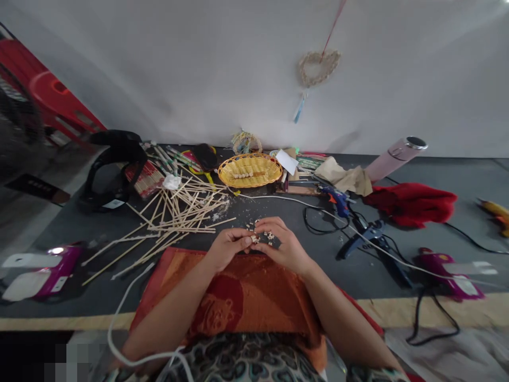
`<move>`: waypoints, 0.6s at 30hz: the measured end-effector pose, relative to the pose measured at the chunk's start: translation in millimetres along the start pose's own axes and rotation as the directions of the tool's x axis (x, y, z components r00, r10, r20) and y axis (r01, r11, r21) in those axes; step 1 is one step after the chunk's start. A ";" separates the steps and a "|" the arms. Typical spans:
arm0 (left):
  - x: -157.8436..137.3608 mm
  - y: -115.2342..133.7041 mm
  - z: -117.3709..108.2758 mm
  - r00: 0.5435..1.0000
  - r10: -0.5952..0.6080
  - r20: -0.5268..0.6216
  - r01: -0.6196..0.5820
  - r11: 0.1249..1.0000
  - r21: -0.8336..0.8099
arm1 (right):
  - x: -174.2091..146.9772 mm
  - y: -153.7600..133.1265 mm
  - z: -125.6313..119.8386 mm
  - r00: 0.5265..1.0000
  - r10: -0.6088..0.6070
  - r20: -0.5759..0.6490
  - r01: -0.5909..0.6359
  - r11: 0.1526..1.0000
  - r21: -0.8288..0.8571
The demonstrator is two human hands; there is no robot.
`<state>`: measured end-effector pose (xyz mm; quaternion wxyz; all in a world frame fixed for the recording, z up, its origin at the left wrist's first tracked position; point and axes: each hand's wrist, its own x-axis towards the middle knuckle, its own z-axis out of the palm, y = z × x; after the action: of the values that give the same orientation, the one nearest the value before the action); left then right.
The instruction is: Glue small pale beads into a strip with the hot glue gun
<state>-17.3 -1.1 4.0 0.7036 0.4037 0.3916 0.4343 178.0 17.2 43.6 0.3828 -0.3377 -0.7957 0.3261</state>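
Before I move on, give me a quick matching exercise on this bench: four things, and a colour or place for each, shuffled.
Things:
1. Basket
2. Flask
3. Sticks
4. Pale bits

Colour or place:
A. Loosely heaped, beyond the left hand and off to its left
B. Pink
C. At and around the fingertips of the left hand and right hand
D. Yellow

Pairs: 1-D, 2-B, 3-A, 4-C

Bench, wall behind.
Basket mid-back; loose sticks to its L, nr side; glue gun R, plier-type tool before it; cloth over front edge.
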 end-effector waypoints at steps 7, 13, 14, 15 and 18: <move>1.5 -0.8 -0.2 1.000 -0.008 0.003 0.008 0.998 0.056 | -4.0 1.2 2.6 1.000 0.008 0.016 -0.008 1.000 0.021; 0.9 1.0 1.5 0.999 -0.041 0.024 0.039 0.996 0.076 | -5.8 4.0 5.9 1.000 -0.001 -0.005 0.001 1.000 0.011; 0.6 1.2 1.9 0.999 -0.046 0.022 0.044 0.996 0.074 | -5.9 4.2 6.3 1.000 -0.005 -0.009 0.005 1.000 0.007; 0.2 1.6 2.4 0.999 -0.047 0.018 0.046 0.996 0.074 | -6.1 4.3 6.5 1.000 -0.009 -0.013 0.009 1.000 0.003; -1.1 3.7 4.5 0.999 -0.048 0.006 0.047 0.996 0.078 | -6.4 4.5 7.0 1.000 -0.015 -0.014 0.015 1.000 0.000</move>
<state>-14.7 -2.0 9.2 0.6991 0.4228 0.4149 0.4004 176.6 12.8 34.1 0.3907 -0.3337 -0.7956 0.3209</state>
